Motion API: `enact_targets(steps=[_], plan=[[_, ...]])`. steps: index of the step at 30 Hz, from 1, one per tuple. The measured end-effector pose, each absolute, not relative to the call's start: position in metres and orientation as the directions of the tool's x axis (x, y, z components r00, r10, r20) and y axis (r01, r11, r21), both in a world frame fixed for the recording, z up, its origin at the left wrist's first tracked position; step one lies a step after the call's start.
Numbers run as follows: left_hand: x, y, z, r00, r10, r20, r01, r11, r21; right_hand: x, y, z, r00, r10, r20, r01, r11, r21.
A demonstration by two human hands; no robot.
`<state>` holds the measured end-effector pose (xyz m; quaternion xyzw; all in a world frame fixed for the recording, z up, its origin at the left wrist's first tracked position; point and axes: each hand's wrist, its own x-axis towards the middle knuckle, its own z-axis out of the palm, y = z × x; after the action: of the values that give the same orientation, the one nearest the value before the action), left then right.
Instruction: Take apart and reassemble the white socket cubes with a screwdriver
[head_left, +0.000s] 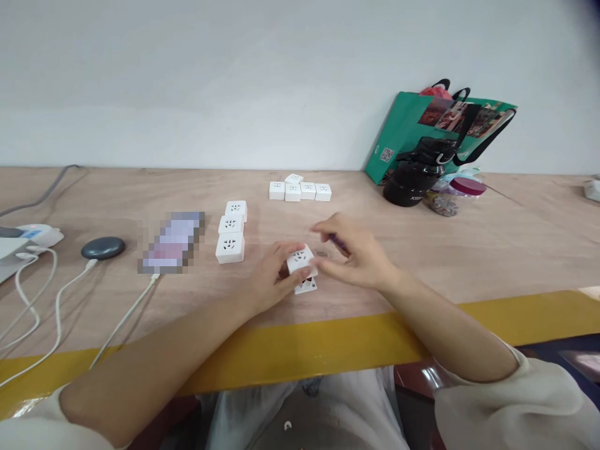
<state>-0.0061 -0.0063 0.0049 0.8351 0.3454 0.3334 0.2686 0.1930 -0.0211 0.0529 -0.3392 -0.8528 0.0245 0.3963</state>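
Observation:
My left hand (pixel 268 278) is closed around a white cube socket adapter (pixel 300 259), holding it just above the wooden table (pixel 492 250). Under it lies a second white piece (pixel 305 286), flat on the table. My right hand (pixel 352 253) hovers right beside the cube, fingers pinched on a thin dark purple tool (pixel 338 242) that I cannot name. A small metal part (pixel 322 254) lies on the table between the hands.
Three white socket cubes (pixel 230 234) stand in a column at left, and several more (pixel 300 189) at the back. A blurred phone (pixel 171 242) with cable, a dark round puck (pixel 103 247), a black bottle (pixel 415 177) and a green bag (pixel 438 134) are around. A yellow strip (pixel 300 350) edges the table.

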Motion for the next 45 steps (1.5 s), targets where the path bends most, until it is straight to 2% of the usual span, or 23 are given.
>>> enact_targets(steps=[2,5,7,9,11,14,16,18,20,22,26,32,35,37,39,42,45], plan=[[-0.006,-0.005,0.007,0.514,0.777,0.363,0.372,-0.583,0.722,0.191,-0.019,0.046,-0.617,0.619,0.486,0.637,0.755,-0.152],[-0.004,-0.003,0.009,0.490,0.814,0.312,0.339,-0.508,0.792,0.181,-0.019,0.033,-0.647,0.644,0.408,0.716,0.697,0.037],[-0.004,-0.003,0.010,0.471,0.835,0.283,0.323,-0.463,0.825,0.175,-0.020,0.028,-0.636,0.648,0.419,0.738,0.669,0.085],[-0.004,-0.004,0.010,0.472,0.843,0.257,0.289,-0.424,0.858,0.174,-0.018,0.029,-0.616,0.665,0.423,0.753,0.655,0.066],[-0.005,-0.005,0.009,0.491,0.835,0.247,0.246,-0.405,0.881,0.180,-0.011,0.033,-0.527,0.725,0.445,0.789,0.612,-0.063],[-0.008,-0.005,0.008,0.475,0.852,0.221,0.312,-0.398,0.863,0.205,0.009,0.040,-0.211,0.875,0.437,0.817,0.403,-0.413],[-0.010,-0.004,0.007,0.455,0.869,0.193,0.404,-0.395,0.825,0.229,0.025,0.042,0.041,0.958,0.284,0.793,0.142,-0.592],[-0.012,-0.002,0.006,0.457,0.873,0.169,0.469,-0.398,0.788,0.255,0.039,0.039,0.189,0.980,0.065,0.698,-0.088,-0.711],[-0.012,-0.002,0.006,0.492,0.859,0.144,0.527,-0.425,0.736,0.275,0.048,0.033,0.212,0.955,-0.207,0.495,-0.287,-0.820],[-0.012,-0.003,0.007,0.552,0.826,0.114,0.577,-0.477,0.663,0.288,0.054,0.027,0.202,0.939,-0.280,0.415,-0.341,-0.844],[-0.010,-0.006,0.010,0.644,0.760,0.082,0.603,-0.571,0.556,0.297,0.061,0.019,0.261,0.934,-0.245,0.349,-0.327,-0.878],[-0.011,0.010,0.004,0.619,0.770,0.154,0.631,-0.604,0.488,0.293,0.062,0.023,0.378,0.922,-0.085,0.327,-0.218,-0.919],[-0.011,0.028,0.000,0.602,0.776,0.188,0.666,-0.618,0.417,0.282,0.056,0.027,0.351,0.930,0.105,0.424,-0.058,-0.904],[-0.008,0.042,0.001,0.590,0.781,0.202,0.707,-0.621,0.338,0.271,0.050,0.026,0.240,0.919,0.314,0.571,0.127,-0.811],[-0.002,0.055,0.004,0.549,0.817,0.180,0.776,-0.577,0.256,0.259,0.044,0.022,0.031,0.893,0.449,0.690,0.306,-0.656],[0.006,0.074,0.012,0.476,0.871,0.123,0.849,-0.491,0.194,0.247,0.034,0.017,-0.265,0.851,0.453,0.741,0.480,-0.469],[0.011,0.089,0.017,0.444,0.890,0.102,0.872,-0.455,0.178,0.243,0.025,0.016,-0.349,0.866,0.359,0.810,0.471,-0.349]])
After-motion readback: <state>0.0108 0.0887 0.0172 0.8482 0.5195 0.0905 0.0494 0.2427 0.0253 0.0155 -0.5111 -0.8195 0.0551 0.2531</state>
